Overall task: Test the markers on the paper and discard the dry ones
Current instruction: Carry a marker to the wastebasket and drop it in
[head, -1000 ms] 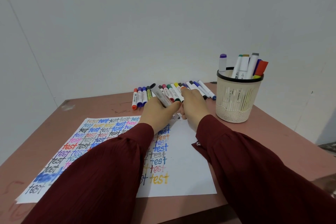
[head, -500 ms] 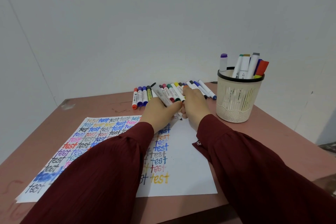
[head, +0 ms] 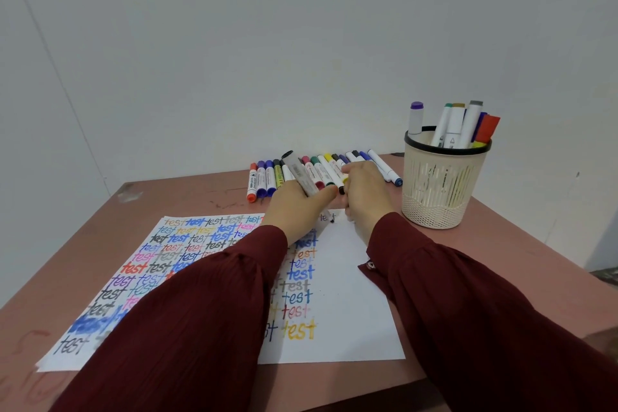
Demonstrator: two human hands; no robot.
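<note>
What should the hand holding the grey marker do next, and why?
Probably lift the marker off the paper and check the ink. The left hand holds it with its tip at a faint word, "test", near the top edge. The word looks nearly finished, so judging the ink seems next.

Left hand point(head: 294, 207) grips grey marker point(head: 301, 174), tip down at far edge of paper point(head: 347, 294). Right hand point(head: 366, 192) just beside it, fingers curled, hold unclear. Marker row point(head: 267, 177) behind hands. Beige basket point(head: 441, 184) with markers at right on table point(head: 501, 261).
</note>
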